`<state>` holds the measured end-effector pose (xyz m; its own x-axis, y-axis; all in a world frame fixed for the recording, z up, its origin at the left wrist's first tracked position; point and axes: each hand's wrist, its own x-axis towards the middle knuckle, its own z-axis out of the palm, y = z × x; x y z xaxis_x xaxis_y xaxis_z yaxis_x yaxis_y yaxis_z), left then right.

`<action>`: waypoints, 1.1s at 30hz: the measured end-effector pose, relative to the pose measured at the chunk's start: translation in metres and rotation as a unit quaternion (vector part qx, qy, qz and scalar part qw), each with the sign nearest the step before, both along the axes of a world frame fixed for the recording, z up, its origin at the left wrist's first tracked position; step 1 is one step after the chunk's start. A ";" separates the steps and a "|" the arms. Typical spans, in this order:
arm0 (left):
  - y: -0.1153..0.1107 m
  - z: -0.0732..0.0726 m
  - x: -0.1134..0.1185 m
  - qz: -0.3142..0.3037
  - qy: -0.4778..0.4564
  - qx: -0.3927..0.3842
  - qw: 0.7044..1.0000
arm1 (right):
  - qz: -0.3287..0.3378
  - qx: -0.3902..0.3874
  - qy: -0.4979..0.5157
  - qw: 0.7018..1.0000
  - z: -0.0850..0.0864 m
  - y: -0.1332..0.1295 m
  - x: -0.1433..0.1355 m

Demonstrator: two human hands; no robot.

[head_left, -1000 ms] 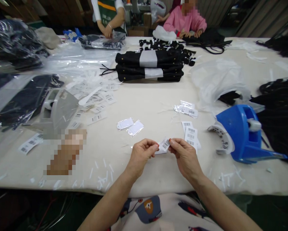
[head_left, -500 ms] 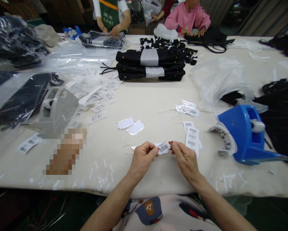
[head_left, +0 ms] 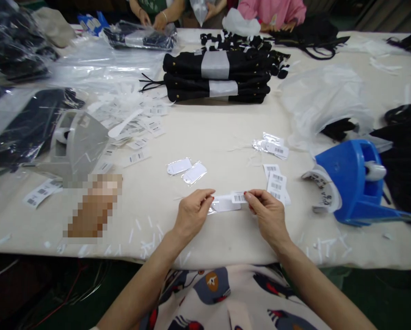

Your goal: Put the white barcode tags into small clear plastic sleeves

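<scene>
Between left hand [head_left: 191,215] and right hand [head_left: 269,217] — each grip pinched on 1 half-hidden barcode tag [head_left: 230,202].

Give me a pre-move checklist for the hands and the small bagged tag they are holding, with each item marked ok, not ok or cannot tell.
1. Left hand pinches the left end of the clear tag sleeve: ok.
2. Right hand pinches the barcode sticker at the sleeve's right end: ok.
3. Sticker pressed flat onto the sleeve: cannot tell.
4. Sleeve lies low over a bare patch of the table, apart from other items: ok.
5. More barcode stickers lie just beyond the right hand: ok.
6. Blue dispenser stands on the right, apart from both hands: ok.
</scene>
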<state>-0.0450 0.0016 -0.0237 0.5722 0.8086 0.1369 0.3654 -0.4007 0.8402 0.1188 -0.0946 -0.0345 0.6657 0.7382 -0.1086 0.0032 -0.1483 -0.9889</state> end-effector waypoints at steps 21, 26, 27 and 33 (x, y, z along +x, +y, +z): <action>0.010 -0.031 -0.015 -0.209 0.135 0.354 0.902 | 0.093 -0.092 -0.138 0.982 -0.012 0.009 -0.006; 0.009 -0.032 -0.016 -0.207 0.131 0.344 0.906 | 0.089 -0.097 -0.157 0.979 -0.009 0.009 -0.008; 0.009 -0.033 -0.016 -0.206 0.129 0.344 0.907 | 0.087 -0.097 -0.159 0.979 -0.009 0.009 -0.008; 0.009 -0.034 -0.016 -0.204 0.134 0.345 0.906 | 0.081 -0.097 -0.174 0.977 -0.008 0.010 -0.010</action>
<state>-0.0606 0.0105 -0.0577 0.8917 0.2973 0.3414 0.2231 -0.9448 0.2401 0.1090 -0.0845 -0.0420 0.5640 0.8246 -0.0440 0.3735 -0.3023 -0.8770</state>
